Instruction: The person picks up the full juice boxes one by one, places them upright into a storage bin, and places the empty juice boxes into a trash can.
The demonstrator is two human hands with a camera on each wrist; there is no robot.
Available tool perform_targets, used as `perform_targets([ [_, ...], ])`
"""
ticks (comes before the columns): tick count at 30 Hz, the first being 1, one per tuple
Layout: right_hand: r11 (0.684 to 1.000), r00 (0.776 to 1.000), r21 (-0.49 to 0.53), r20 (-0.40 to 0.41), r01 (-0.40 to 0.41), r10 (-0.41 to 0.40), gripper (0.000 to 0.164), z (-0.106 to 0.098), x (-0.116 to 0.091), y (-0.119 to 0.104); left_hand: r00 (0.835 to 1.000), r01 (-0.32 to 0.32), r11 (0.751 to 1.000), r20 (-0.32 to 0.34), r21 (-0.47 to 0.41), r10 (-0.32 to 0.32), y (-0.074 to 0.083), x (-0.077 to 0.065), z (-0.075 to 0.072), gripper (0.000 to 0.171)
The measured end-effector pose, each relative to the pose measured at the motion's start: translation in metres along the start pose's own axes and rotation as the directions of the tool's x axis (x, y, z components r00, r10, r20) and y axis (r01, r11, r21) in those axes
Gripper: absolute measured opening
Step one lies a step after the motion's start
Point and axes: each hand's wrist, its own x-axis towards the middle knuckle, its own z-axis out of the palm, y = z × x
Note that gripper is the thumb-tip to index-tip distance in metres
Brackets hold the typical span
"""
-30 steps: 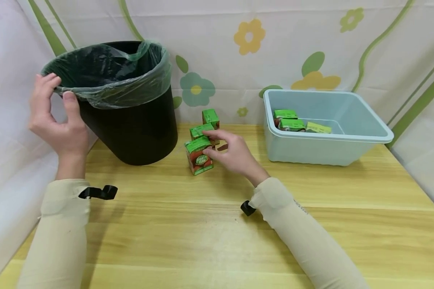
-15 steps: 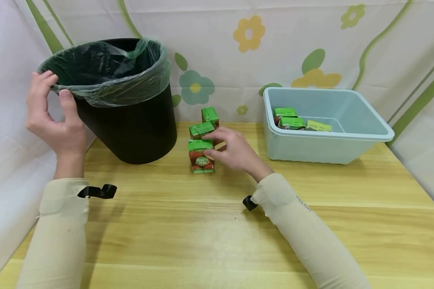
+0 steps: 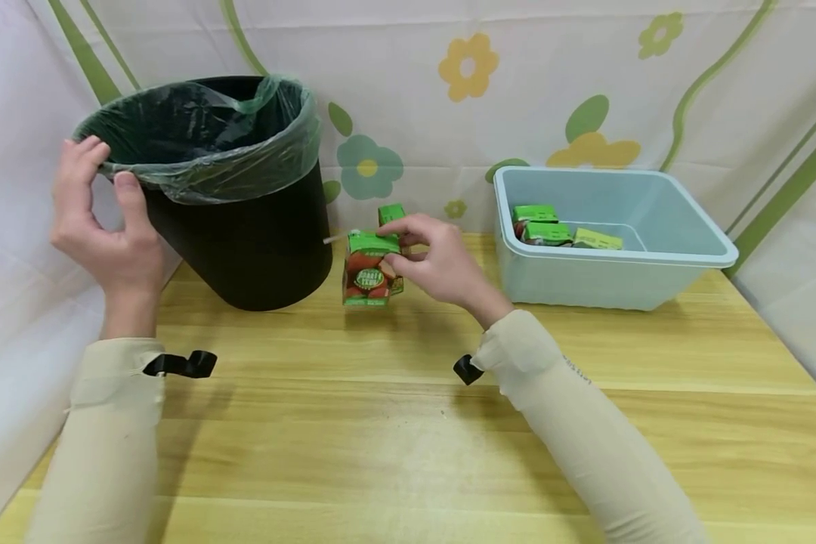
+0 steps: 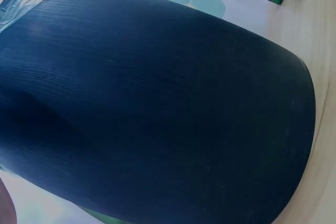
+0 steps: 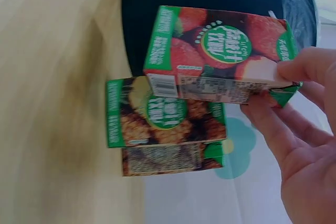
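Right hand (image 3: pixel 435 261) grasps a red strawberry-print juice box (image 3: pixel 366 272), thumb on near face, fingers behind; fingertips partly hidden by the box, back of hand cut off in right wrist view. Box is upright, looks raised off the wooden table (image 3: pixel 381 431), right of the black bin (image 3: pixel 251 249). Thin pale straw (image 3: pixel 335 239) pokes out left at its top; lower end can't be made out. Small print on the side panel unreadable.

Left hand (image 3: pixel 109 219) grips the bin's left rim, thumb outside, fingers over the edge; some fingertips hard to see. Left wrist view is nearly all bin wall, with only a sliver of skin, so no help on that grip. Green-tinted liner (image 3: pixel 245 177) folds over the rim; bin's bottom inside is out of sight.

Behind the held box, two more cartons: nearer brown-print one (image 5: pixel 165 111) mostly covered in head view, farther one (image 3: pixel 389 212) showing mainly its green top. Both cut off in left wrist view.

Far right, light blue tub (image 3: pixel 612 283): two green-topped cartons (image 3: pixel 547 233) and a yellow-topped one (image 3: pixel 597 239) at its left, lower parts hidden by the near wall.
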Motion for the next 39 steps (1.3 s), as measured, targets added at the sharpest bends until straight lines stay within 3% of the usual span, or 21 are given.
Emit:
perform_targets([
  [8, 0.995, 0.996, 0.094, -0.091, 0.029, -0.02, 0.031, -0.012, 0.011, -0.021, 1.0, -0.02, 0.999, 0.011, 0.05, 0.019, 0.007, -0.002, 0.002, 0.039],
  [12, 0.993, 0.989, 0.088, -0.133, 0.072, -0.06, 0.031, -0.016, 0.017, -0.029, 0.997, -0.074, 0.995, 0.001, 0.07, 0.074, 0.006, -0.005, 0.007, 0.038],
  [20, 0.99, 0.975, 0.086, -0.198, 0.116, -0.097, 0.03, -0.026, 0.032, -0.05, 0.994, -0.108, 0.993, -0.028, 0.052, 0.11, 0.002, -0.009, 0.011, 0.036],
  [27, 0.969, 0.942, 0.195, -0.325, 0.154, -0.084, 0.029, -0.033, 0.045, -0.075, 0.992, -0.118, 0.993, -0.052, 0.028, 0.119, 0.004, -0.01, 0.016, 0.032],
  [33, 0.925, 0.891, 0.321, -0.453, 0.202, -0.038, 0.027, -0.03, 0.057, -0.095, 0.99, -0.121, 0.992, -0.064, 0.019, 0.122, 0.007, -0.01, 0.016, 0.03],
  [39, 0.882, 0.85, 0.393, -0.526, 0.262, -0.018, 0.028, -0.02, 0.069, -0.113, 0.992, -0.111, 0.994, -0.065, 0.017, 0.112, 0.009, -0.011, 0.017, 0.03],
])
